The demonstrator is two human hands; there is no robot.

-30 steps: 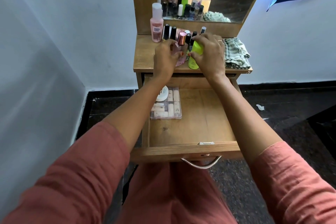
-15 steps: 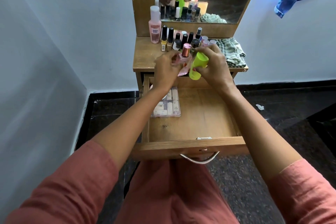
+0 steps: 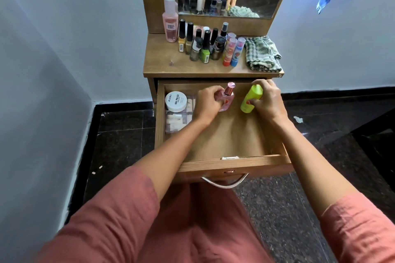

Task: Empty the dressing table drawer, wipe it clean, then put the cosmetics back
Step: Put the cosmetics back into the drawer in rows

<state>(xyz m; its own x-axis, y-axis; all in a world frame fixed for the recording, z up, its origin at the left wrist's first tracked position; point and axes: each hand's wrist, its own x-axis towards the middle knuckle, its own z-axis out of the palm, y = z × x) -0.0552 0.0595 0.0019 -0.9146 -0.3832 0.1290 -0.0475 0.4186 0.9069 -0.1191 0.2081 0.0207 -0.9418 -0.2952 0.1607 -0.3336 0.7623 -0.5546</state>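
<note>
The drawer (image 3: 235, 163) stands pulled far out under the surface (image 3: 162, 64), and in the head view, which is the only view, both hands are now inside it. Compared with one second ago the change is clear: the hands are no longer up at the surface among the cosmetics, they are down near the back wall of the drawer, each one carrying a bottle.

The left hand (image 3: 206, 103) holds the pink bottle (image 3: 226, 99), its fingers curled round the body, and the bottle leans a little. The right hand (image 3: 269, 100) holds the green bottle (image 3: 251, 99), its fingers wrapped round the lower part. The two bottles are near each other but apart. I cannot tell whether their bottoms already touch the drawer floor.

In the back left corner a white jar (image 3: 176, 101) lies on a clear box (image 3: 177, 124). On the surface there remain the nail polish bottles (image 3: 205, 46), a tall pink bottle (image 3: 170, 21) and, at the right, the checked cloth (image 3: 261, 53).

I judge that the wiping is finished and the putting back is under way: two things are in, two are arriving, and most are not yet returned
</note>
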